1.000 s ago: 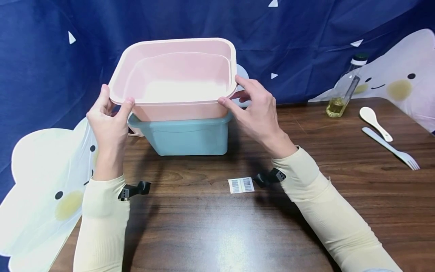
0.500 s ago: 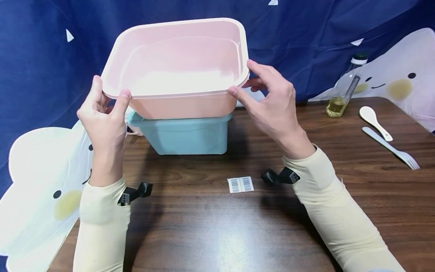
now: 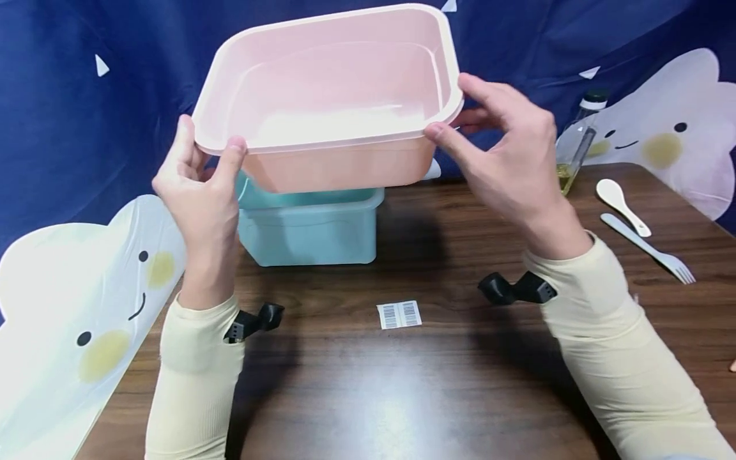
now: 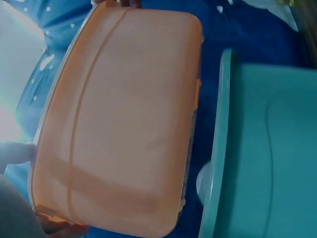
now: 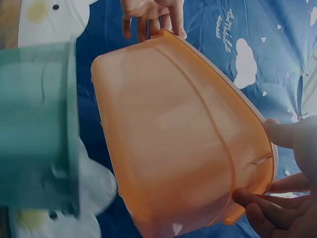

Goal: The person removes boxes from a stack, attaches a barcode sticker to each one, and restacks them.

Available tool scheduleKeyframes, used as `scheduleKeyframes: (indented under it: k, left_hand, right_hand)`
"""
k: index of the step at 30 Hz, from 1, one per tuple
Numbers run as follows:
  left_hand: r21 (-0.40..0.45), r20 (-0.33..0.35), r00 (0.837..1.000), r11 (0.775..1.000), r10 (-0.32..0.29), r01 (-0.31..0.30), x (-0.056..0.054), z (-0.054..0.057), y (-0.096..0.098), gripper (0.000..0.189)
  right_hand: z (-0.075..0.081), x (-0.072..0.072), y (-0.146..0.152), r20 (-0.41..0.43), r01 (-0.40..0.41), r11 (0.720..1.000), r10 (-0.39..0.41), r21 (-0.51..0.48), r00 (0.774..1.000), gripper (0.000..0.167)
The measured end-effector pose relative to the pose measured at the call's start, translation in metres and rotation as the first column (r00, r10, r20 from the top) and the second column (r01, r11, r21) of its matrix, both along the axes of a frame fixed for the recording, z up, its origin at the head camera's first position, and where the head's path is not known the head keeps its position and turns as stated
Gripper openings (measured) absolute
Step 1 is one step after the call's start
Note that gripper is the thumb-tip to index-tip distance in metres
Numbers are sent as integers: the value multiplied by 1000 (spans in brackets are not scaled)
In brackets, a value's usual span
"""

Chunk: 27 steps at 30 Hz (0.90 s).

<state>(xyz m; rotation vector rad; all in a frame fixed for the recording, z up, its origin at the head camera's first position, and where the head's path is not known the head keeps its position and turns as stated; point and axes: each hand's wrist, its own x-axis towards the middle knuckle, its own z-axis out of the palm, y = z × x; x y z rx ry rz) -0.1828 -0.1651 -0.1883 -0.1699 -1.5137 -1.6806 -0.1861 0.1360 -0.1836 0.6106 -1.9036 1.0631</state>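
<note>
Brown tabletop (image 3: 448,383), blue curtain (image 3: 86,153) behind; teal tub (image 3: 310,235) nr far edge; spoon (image 3: 620,203), fork (image 3: 646,247) nr R edge. Pink tub (image 3: 339,89) aloft, rim pinched by L hand (image 3: 198,195) & R hand (image 3: 512,153).

Pink tub (image 3: 339,96), teal tub (image 3: 310,233)

Left hand (image 3: 201,198) and right hand (image 3: 514,160): both bare. Left sleeve (image 3: 192,383): pale cream, finely ribbed toward near end. Right sleeve (image 3: 627,358): same cream, creased along forearm. Left wrist unit (image 3: 247,326), right wrist unit (image 3: 531,289): black, blocky base with small dots, stubby head.
</note>
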Motion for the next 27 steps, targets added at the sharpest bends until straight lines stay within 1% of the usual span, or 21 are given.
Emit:
scheduleKeyframes:
  k: [2,3,4,5,9,11,16,19,22,24,27]
  left_hand:
    - [-35,-5,1000,999,-1,1,-4,2,10,73]
    - [-41,-15,1000,999,-14,13,-6,3,15,73]
    - [-69,-20,1000,998,-7,5,-8,4,20,72]
    - [-77,-25,1000,997,-19,17,-10,5,25,71]
    - [-114,-6,1000,993,-26,26,-18,6,43,70]
    - [-128,34,999,991,-28,32,-20,4,51,71]
    - [-151,84,995,987,-45,58,-24,-4,72,72]
    - [-173,95,995,983,-41,57,-25,-9,84,73]
    - [-181,103,993,980,-59,77,-24,-16,96,75]
    - [-189,113,992,979,-59,80,-24,-22,104,76]
    - [-183,129,990,979,-62,85,-23,-29,115,78]
  right_hand:
    - [4,3,11,11,22,1000,-22,6,1000,53]
    - [5,3,16,28,29,1000,-29,-9,999,52]
    - [6,4,21,32,40,999,-39,-11,999,52]
    - [6,4,27,35,48,999,-47,-18,998,52]
    - [5,3,46,69,58,995,-53,-79,996,51]
    - [3,3,55,89,66,993,-57,-100,994,51]
    - [2,5,74,154,97,986,-75,-139,985,50]
    - [-1,8,86,203,117,981,-84,-156,976,52]
    - [-6,13,97,242,142,979,-103,-149,965,53]
    - [-11,15,104,256,152,978,-112,-141,960,54]
    - [-18,19,114,277,139,979,-93,-151,956,53]
